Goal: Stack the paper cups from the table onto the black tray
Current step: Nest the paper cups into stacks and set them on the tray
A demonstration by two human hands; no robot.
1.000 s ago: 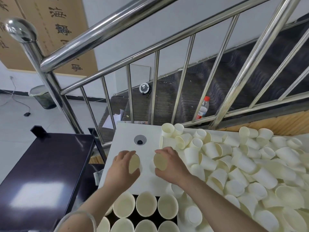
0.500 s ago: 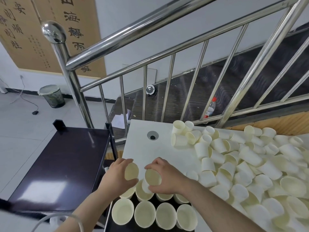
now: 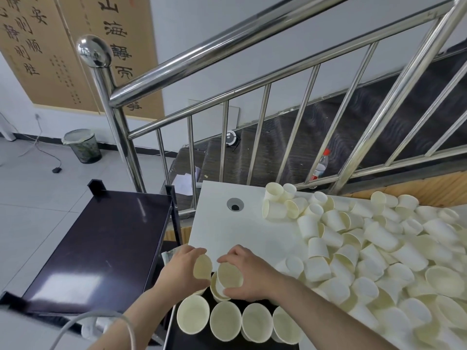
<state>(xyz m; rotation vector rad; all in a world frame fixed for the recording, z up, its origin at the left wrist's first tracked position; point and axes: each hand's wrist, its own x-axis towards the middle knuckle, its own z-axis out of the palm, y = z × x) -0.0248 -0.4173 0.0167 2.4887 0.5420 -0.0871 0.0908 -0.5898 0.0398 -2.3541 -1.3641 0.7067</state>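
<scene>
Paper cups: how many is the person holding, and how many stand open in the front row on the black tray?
Held paper cups: 2, one in the left hand, one in the right hand
Front-row cups on the black tray: 4
Total: 6
The table pile is too many to count.

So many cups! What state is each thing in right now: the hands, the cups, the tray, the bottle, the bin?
Left hand: closed around one paper cup.
Right hand: gripping another cup, above the tray's back row.
Front-row cups on tray: upright, mouths up.
Black tray: partly filled.
Loose cup pile: jumbled, many tipped over.
Plastic bottle: upright, capped.
Waste bin: lined, upright.
</scene>
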